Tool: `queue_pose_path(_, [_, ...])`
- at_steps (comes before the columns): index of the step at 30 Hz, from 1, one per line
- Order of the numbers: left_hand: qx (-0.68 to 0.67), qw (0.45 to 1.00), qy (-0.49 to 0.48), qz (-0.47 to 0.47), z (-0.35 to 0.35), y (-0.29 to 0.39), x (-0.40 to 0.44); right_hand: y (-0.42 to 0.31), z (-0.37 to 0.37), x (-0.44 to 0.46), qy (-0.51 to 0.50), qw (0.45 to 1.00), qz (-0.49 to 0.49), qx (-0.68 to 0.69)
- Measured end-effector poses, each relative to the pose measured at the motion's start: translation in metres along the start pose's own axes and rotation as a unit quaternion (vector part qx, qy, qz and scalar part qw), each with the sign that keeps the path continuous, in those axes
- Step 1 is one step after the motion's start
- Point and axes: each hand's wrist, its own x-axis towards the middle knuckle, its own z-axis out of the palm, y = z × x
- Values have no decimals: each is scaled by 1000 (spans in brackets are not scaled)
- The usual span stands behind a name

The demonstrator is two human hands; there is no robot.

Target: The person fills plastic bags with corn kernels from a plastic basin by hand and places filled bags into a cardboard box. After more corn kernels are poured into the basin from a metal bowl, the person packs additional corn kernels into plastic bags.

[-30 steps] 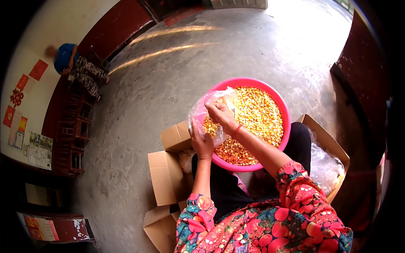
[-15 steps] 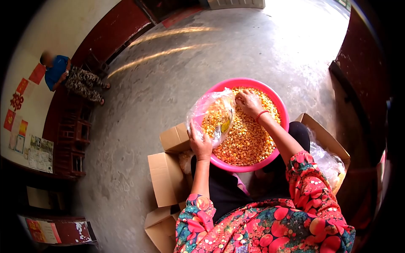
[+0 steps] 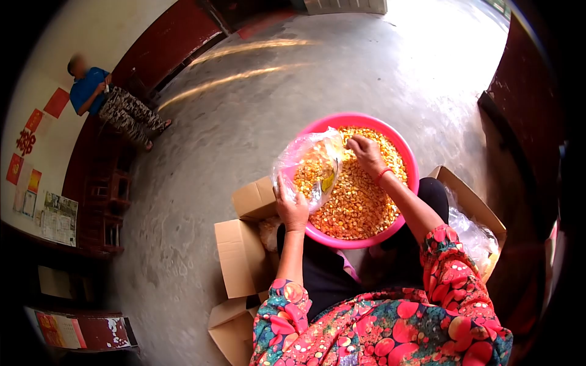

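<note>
A pink basin (image 3: 412, 160) full of yellow-orange corn kernels (image 3: 357, 210) stands in front of my knees. My left hand (image 3: 292, 207) grips the edge of a clear plastic bag (image 3: 282, 161) at the basin's left side. The bag is tilted over the basin, and kernels show through its film. My right hand (image 3: 368, 155), with a red bracelet at the wrist, hovers over the kernels just right of the bag. Its fingers are curled together, and what they hold, if anything, is hidden.
An open cardboard box (image 3: 239, 259) sits left of my legs. Another box (image 3: 467, 186) with clear plastic bags (image 3: 473, 232) is at the right. By the left wall stands a person in a blue shirt (image 3: 90, 90), near wooden stools (image 3: 110, 186).
My right hand has lifted slightly from the kernels, moving a little right, its fingers curling in. The left hand and bag stay nearly still. The person by the wall has shifted slightly.
</note>
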Motion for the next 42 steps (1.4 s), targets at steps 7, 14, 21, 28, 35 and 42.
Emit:
queue_pose_path(7, [19, 1000, -5, -10, -1, -2, -1, -21, -9, 14, 61, 837, 249, 483])
queue_pose_path(14, [7, 999, 21, -27, -6, 12, 1, -101, 47, -2, -49, 842, 205, 497])
queue_pose_path(21, [14, 1000, 22, 2, -3, 3, -1, -96, 107, -19, -98, 902, 154, 390])
queue_pose_path(28, [-8, 1000, 10, -1, -4, 3, -2, -98, 86, -23, -197, 928, 102, 300])
queue_pose_path(35, [-1, 999, 1, -35, -5, 11, 1, -99, 20, -4, -108, 939, 61, 320])
queue_pose_path(42, [14, 1000, -16, -16, -7, 10, 1, -23, -25, 20, 93, 973, -102, -183])
